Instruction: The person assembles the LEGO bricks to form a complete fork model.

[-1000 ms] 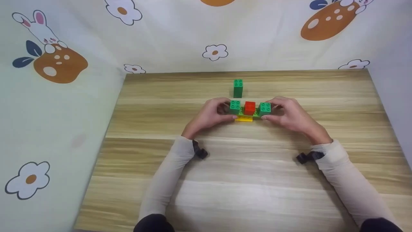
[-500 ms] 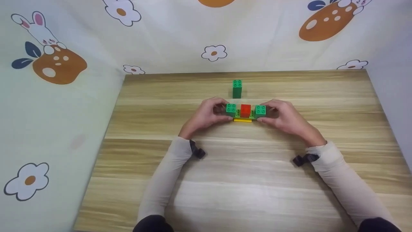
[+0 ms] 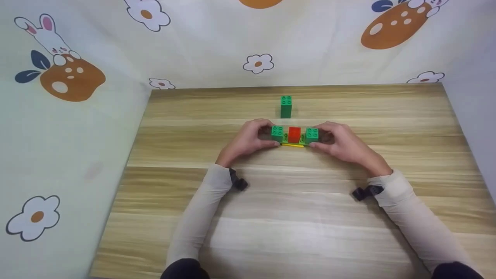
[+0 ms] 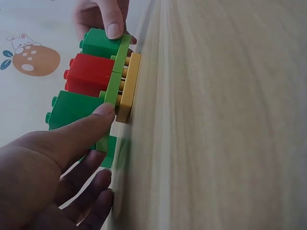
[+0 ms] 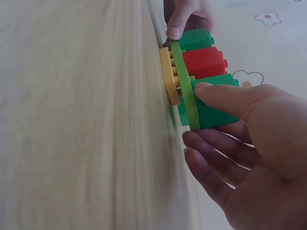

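A toy-block assembly has two green blocks (image 3: pixel 277 133) at its ends and a red block (image 3: pixel 294 134) between them, all on light-green plates (image 4: pixel 112 86). My left hand (image 3: pixel 249 137) pinches its left end, thumb on the near side. The right end is pinched by my right hand (image 3: pixel 343 140), with that thumb near the plate's edge. Below lies a yellow plate (image 4: pixel 128 88) on the table. Both wrist views show its studs under the light-green plates, a narrow gap between the two layers. From above, only a thin yellow strip shows.
A tall green block stack (image 3: pixel 286 107) stands on the wooden table (image 3: pixel 271 217) just behind the assembly. Patterned cloth (image 3: pixel 201 42) rises at the table's back edge and along the left side.
Both hands have moved the block assembly slightly left and toward the person. It now lines up over the yellow plate, of which less shows. The tall green stack stays put.
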`<state>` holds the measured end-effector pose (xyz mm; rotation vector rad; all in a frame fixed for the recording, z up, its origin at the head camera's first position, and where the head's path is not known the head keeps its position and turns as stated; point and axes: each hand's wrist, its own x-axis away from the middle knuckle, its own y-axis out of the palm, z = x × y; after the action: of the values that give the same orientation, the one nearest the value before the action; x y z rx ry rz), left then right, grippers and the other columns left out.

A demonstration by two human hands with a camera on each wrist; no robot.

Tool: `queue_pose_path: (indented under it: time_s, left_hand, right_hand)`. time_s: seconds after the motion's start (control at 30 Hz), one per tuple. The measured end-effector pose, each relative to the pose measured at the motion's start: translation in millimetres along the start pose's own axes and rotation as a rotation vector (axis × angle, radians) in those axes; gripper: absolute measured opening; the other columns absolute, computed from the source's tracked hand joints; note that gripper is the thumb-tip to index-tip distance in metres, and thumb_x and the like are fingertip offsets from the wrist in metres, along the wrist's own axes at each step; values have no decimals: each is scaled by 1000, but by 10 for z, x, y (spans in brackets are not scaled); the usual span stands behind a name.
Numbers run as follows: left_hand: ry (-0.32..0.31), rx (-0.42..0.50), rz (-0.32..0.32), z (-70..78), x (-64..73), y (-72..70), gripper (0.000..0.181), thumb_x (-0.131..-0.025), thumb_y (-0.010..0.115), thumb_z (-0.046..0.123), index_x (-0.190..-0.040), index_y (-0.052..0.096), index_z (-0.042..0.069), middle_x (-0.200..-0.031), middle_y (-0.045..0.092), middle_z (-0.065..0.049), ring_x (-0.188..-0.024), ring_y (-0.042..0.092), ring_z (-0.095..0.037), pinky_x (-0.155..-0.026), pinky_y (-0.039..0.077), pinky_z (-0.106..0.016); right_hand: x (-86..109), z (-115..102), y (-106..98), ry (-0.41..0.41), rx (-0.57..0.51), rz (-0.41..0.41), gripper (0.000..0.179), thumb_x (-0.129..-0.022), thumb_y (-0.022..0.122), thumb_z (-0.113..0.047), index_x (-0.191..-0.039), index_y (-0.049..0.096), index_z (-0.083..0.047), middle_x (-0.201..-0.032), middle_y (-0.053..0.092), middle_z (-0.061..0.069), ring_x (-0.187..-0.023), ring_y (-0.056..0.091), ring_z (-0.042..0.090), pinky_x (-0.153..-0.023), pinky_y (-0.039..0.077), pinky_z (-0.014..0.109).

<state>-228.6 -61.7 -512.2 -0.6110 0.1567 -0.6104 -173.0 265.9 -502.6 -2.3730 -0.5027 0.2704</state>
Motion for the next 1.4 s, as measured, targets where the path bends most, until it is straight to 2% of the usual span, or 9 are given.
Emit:
queue_pose_path:
  time_s: [0.2, 0.47, 0.8, 1.03, 1.4]
  left_hand:
    - [-16, -3, -17, 4, 9, -3, 42, -90, 91, 31, -126, 73, 17, -121, 72, 1, -112, 63, -16, -106, 55, -34]
    - [-14, -7, -23, -1, 10, -9, 44, -91, 90, 31, -130, 73, 17, -125, 72, 1, -114, 64, -16, -108, 55, -34]
    - [18, -48, -21, 41, 2, 39, 41, -85, 95, 31, -117, 73, 16, -111, 71, 2, -106, 62, -16, -100, 54, -34]
    - [53, -74, -38, 79, -2, 91, 42, -84, 96, 33, -110, 69, 13, -108, 70, -1, -103, 59, -17, -97, 52, -34]
    - [39, -39, -24, 70, -5, 126, 39, -86, 95, 28, -111, 69, 12, -107, 68, -1, -104, 59, -18, -98, 52, -34]
  right_hand:
    - [8, -14, -7, 24, -5, -34, 38, -94, 88, -21, -127, 76, -8, -111, 79, 8, -96, 71, 21, -88, 64, 41]
    - [6, -31, -3, 35, -3, -53, 38, -92, 89, -21, -126, 76, -9, -112, 80, 6, -96, 72, 20, -87, 63, 39]
    - [8, 7, -44, 21, -4, -51, 34, -94, 87, -19, -125, 76, -9, -112, 80, 5, -98, 73, 20, -91, 63, 43]
    - [24, 59, -116, 51, -11, -73, 33, -95, 87, -21, -125, 77, -11, -111, 81, 3, -98, 72, 20, -89, 60, 30]
    - [31, 60, -124, 18, -4, -73, 28, -94, 87, -22, -121, 80, -16, -109, 81, 1, -95, 69, 19, -89, 60, 38]
